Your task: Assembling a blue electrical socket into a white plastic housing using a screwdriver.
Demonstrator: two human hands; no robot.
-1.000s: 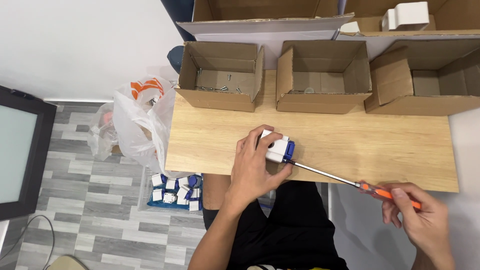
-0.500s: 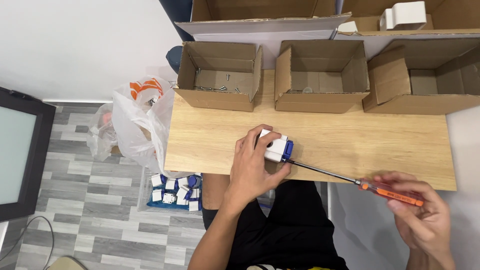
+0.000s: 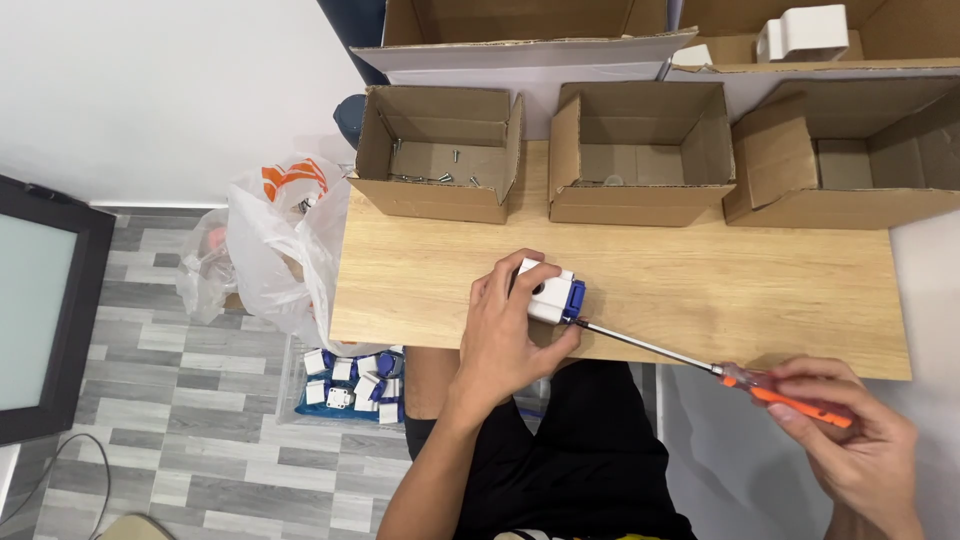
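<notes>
On a wooden table (image 3: 700, 290) lined with three cardboard boxes (image 3: 640, 155) along its far edge, the left hand (image 3: 510, 335) clamps a white-and-blue block (image 3: 550, 290) near the table's front edge; the right hand (image 3: 860, 450), off the table's front right corner, grips an orange-handled screwdriver (image 3: 700, 365), its shaft running leftward into the block's blue end.

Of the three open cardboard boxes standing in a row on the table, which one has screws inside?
The leftmost box, nearest the plastic bag: small metal screws lie scattered on its floor. The middle box and right box show no screws.
</notes>
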